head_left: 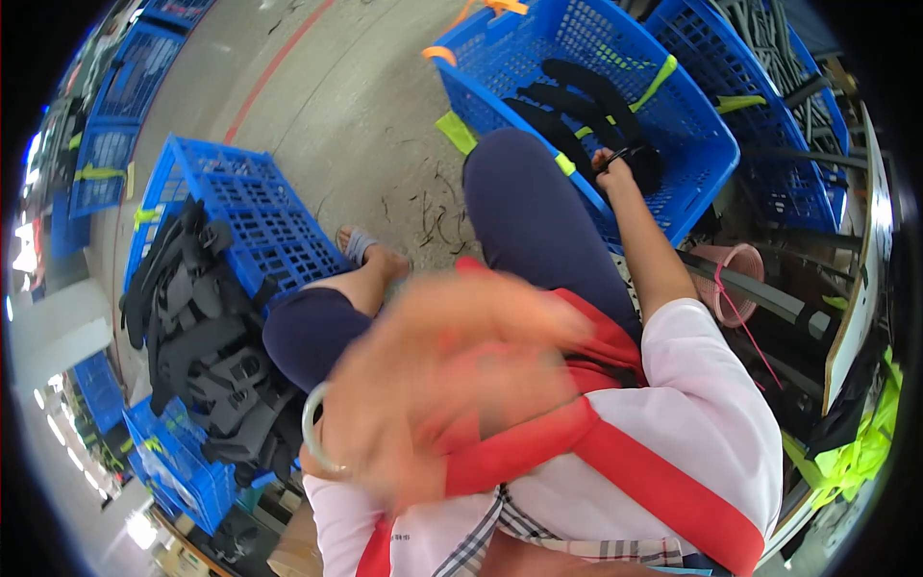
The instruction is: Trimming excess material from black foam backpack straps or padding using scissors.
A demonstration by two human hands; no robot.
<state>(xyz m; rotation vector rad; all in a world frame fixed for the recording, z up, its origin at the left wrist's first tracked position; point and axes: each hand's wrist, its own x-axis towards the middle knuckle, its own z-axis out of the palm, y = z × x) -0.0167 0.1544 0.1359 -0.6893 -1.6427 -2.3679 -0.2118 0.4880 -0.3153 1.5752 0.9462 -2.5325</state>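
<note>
My left hand (481, 337), smeared by motion, passes in front of my red apron (510, 452), close to the camera. A pale bangle (312, 428) circles that wrist; the fingers are too blurred to read. My right arm reaches out to the right into a blue plastic crate (692, 144). There my right hand (612, 171) is closed at a dark piece (646, 165) among several long black curved strips (596, 87). Its small size in view hides how the fingers grip. To the left, a tipped blue crate (279, 207) holds a heap of black and grey strap-like pieces (207, 356).
More blue crates (760, 106) stand at the far right, one with grey strips. A pink basket (740, 279) sits beside metal bars (769, 303). Yellow-green fabric (856, 452) hangs at the right edge. Dark scraps (437, 216) litter the concrete floor. Blue crates (111, 125) line the left.
</note>
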